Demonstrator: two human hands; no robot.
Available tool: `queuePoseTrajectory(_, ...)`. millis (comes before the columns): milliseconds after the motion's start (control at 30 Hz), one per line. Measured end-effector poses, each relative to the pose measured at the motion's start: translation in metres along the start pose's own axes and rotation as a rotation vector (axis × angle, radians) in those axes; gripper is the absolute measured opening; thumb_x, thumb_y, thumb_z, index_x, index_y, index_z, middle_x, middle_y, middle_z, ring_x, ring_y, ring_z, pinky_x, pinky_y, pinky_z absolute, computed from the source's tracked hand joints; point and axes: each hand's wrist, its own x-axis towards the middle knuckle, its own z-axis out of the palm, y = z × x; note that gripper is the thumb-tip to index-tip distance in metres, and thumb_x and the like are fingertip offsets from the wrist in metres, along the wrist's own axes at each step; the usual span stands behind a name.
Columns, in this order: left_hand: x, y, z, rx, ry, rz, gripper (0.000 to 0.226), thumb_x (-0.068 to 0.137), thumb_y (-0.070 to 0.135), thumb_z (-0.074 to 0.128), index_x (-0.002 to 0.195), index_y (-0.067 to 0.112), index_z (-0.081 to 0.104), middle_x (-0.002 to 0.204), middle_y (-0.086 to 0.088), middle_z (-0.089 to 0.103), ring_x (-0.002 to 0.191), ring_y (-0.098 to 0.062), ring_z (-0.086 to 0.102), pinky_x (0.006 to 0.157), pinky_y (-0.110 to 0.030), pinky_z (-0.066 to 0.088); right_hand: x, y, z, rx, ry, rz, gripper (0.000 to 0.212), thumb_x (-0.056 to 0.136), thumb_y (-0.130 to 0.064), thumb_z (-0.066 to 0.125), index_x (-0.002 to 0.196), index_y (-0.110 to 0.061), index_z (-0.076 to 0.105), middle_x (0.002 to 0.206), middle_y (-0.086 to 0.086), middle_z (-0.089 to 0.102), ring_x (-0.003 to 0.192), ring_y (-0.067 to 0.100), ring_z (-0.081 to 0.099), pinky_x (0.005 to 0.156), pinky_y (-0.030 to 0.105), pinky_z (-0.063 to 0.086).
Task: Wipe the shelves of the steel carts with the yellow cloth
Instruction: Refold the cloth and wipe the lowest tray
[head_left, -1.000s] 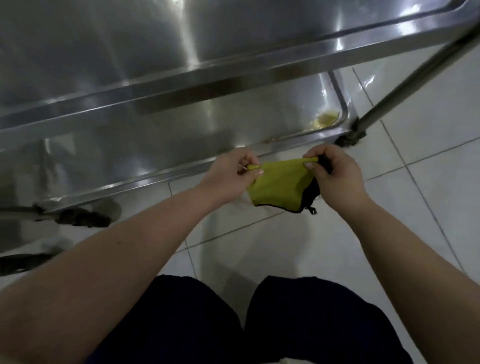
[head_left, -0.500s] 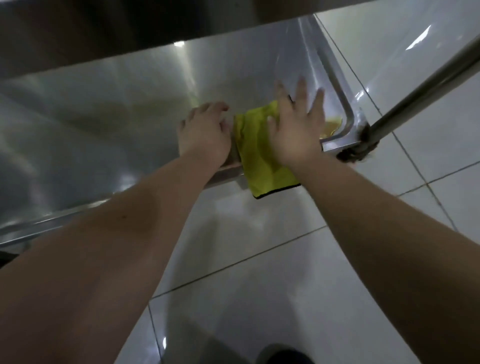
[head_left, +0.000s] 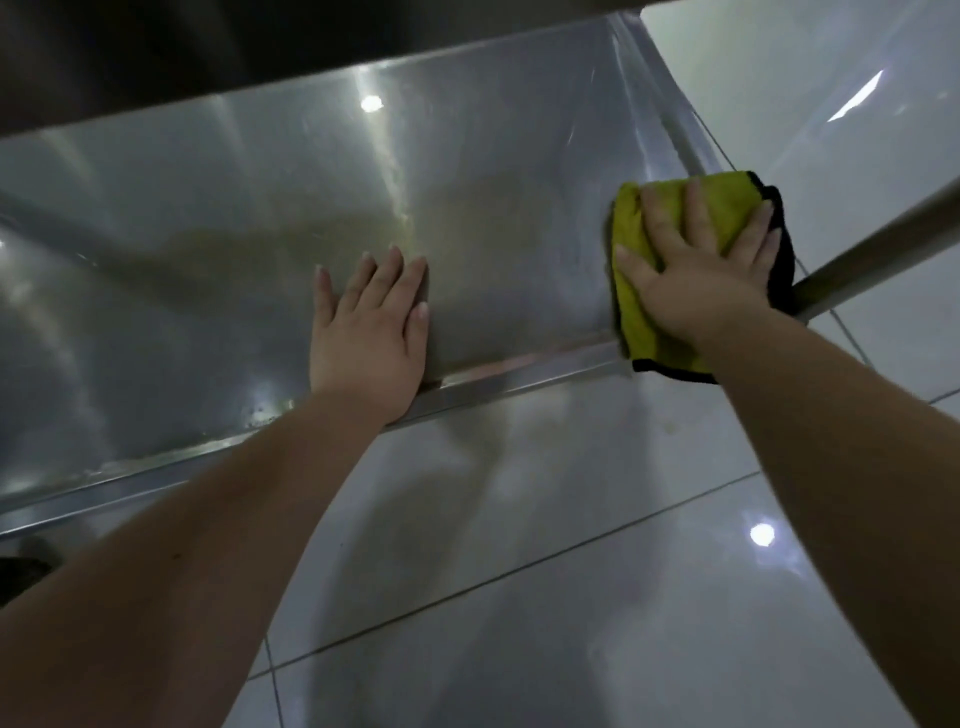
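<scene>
The yellow cloth (head_left: 644, 322) with a black edge lies folded on the near right corner of the steel cart's lower shelf (head_left: 234, 260). My right hand (head_left: 691, 270) presses flat on the cloth with its fingers spread. My left hand (head_left: 369, 322) rests flat on the bare shelf near the front rim, to the left of the cloth, fingers straight. A yellowish smear shows across the middle of the shelf.
The cart's upper shelf (head_left: 156, 57) overhangs at the top of the view. A steel cart leg (head_left: 883, 249) slants up at the right, close to the cloth. White tiled floor (head_left: 571, 571) lies below the shelf's front rim.
My left hand has let go of the cloth and moved left, now flat on the shelf. My right hand has pushed the cloth to the right into the corner.
</scene>
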Motion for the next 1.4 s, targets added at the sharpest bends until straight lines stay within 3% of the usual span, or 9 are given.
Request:
queuePoseTrajectory(133,-0.003,0.001,-0.002,-0.064,0.035,-0.024,0.057,0.097,0.037,0.018,0.151,0.022,0.031,0.159,-0.004,0.024,0.148,-0.024,0.015,0.119,-0.048,-0.003,-0.011,-0.058,0.010,0.026,0.090,-0.011,0.063,0.092,-0.070,0.007,0.148,-0.050,-0.012,0.162,-0.005,-0.016,0.141,0.054,-0.015,0.110,0.068,-0.010)
queuePoseTrajectory(300,-0.010,-0.002,-0.009,-0.059,0.122,-0.110,0.058,0.098,0.031,0.020,0.153,0.015,0.022,0.162,-0.008,0.011,0.150,-0.026,0.003,0.119,-0.046,-0.006,-0.049,-0.146,0.025,0.015,0.167,-0.405,0.057,0.096,-0.061,0.009,0.149,-0.049,-0.005,0.163,-0.006,-0.010,0.142,0.051,-0.016,0.110,0.067,-0.011)
queuePoseTrajectory(433,-0.012,-0.002,-0.007,-0.039,0.116,-0.141,0.059,0.097,0.032,0.019,0.153,0.015,0.024,0.162,-0.005,0.014,0.150,-0.025,0.002,0.119,-0.045,-0.008,-0.030,-0.126,0.021,-0.056,0.236,-0.571,0.053,0.098,-0.059,0.014,0.150,-0.051,0.004,0.163,-0.012,0.002,0.146,0.045,-0.003,0.114,0.064,-0.006)
queuePoseTrajectory(633,-0.008,0.002,-0.003,-0.064,0.088,-0.125,0.059,0.097,0.034,0.018,0.152,0.018,0.027,0.161,-0.002,0.017,0.150,-0.023,0.002,0.119,-0.045,-0.009,0.050,-0.018,-0.009,0.012,0.160,-0.088,0.058,0.095,-0.064,0.012,0.150,-0.050,-0.002,0.163,-0.011,-0.004,0.146,0.044,-0.011,0.113,0.064,-0.010)
queuePoseTrajectory(767,-0.006,0.003,-0.004,-0.089,0.079,-0.089,0.057,0.097,0.033,0.020,0.151,0.018,0.030,0.160,-0.003,0.022,0.150,-0.024,0.006,0.120,-0.047,-0.006,0.044,-0.064,-0.005,0.040,0.155,-0.012,0.060,0.095,-0.063,0.011,0.151,-0.046,-0.001,0.163,-0.008,-0.007,0.144,0.049,-0.013,0.109,0.070,-0.010)
queuePoseTrajectory(1067,-0.010,0.003,-0.007,-0.139,0.123,-0.142,0.061,0.094,0.030,0.022,0.153,0.012,0.023,0.161,-0.006,0.017,0.150,-0.024,0.004,0.120,-0.044,-0.007,-0.011,-0.191,0.019,-0.045,0.186,-0.714,0.056,0.096,-0.060,0.015,0.150,-0.051,0.005,0.163,-0.015,0.002,0.148,0.037,-0.004,0.112,0.065,-0.009)
queuePoseTrajectory(1133,-0.011,0.002,-0.006,-0.145,0.132,-0.146,0.060,0.095,0.031,0.022,0.152,0.012,0.023,0.161,-0.007,0.017,0.150,-0.025,0.005,0.120,-0.045,-0.006,0.013,-0.169,0.010,-0.055,0.210,-0.653,0.059,0.093,-0.066,0.016,0.150,-0.050,0.010,0.162,-0.016,0.008,0.149,0.033,0.000,0.114,0.063,-0.007)
queuePoseTrajectory(1300,-0.010,0.001,-0.003,-0.162,0.144,-0.135,0.059,0.095,0.030,0.022,0.152,0.014,0.024,0.161,-0.007,0.018,0.150,-0.025,0.006,0.120,-0.046,-0.004,0.073,-0.078,-0.014,0.059,0.151,-0.123,0.065,0.093,-0.068,0.015,0.152,-0.043,0.002,0.163,-0.010,-0.001,0.148,0.038,-0.006,0.114,0.063,-0.006)
queuePoseTrajectory(1400,-0.010,0.002,-0.003,-0.187,0.173,-0.122,0.058,0.096,0.029,0.024,0.152,0.013,0.026,0.160,-0.007,0.020,0.149,-0.024,0.008,0.120,-0.048,-0.003,0.072,-0.084,-0.015,0.063,0.148,0.036,0.064,0.096,-0.063,0.011,0.153,-0.040,-0.004,0.164,-0.008,-0.007,0.146,0.045,-0.009,0.111,0.068,-0.006)
